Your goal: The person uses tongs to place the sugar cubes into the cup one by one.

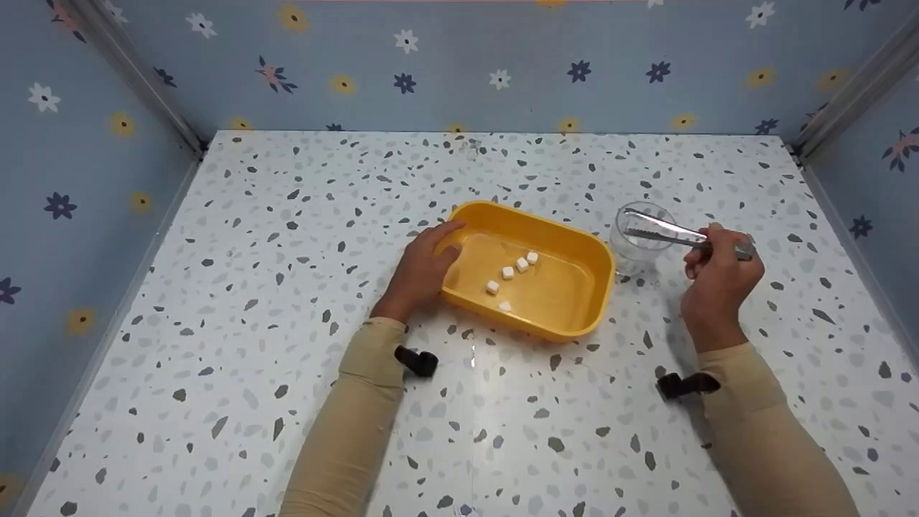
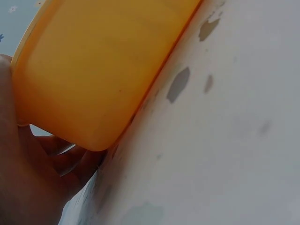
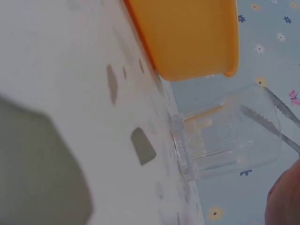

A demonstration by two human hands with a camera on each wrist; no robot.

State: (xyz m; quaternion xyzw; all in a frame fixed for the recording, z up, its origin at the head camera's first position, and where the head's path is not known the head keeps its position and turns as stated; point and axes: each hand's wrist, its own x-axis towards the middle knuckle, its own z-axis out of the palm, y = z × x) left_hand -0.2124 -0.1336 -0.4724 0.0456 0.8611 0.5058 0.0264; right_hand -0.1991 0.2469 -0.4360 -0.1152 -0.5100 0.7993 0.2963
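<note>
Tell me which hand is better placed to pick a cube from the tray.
Probably the right hand: it holds the tongs near the tray, while the left hand grips the tray's end.

TEXT — none readable | LABELS: none readable | BRANDS: none readable | NUMBERS: none readable | SIGNS: none readable | VIEWS — head, left wrist, right wrist

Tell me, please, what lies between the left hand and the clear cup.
The head view shows the yellow tray, holding small white cubes, between the left hand and the clear cup.
</note>
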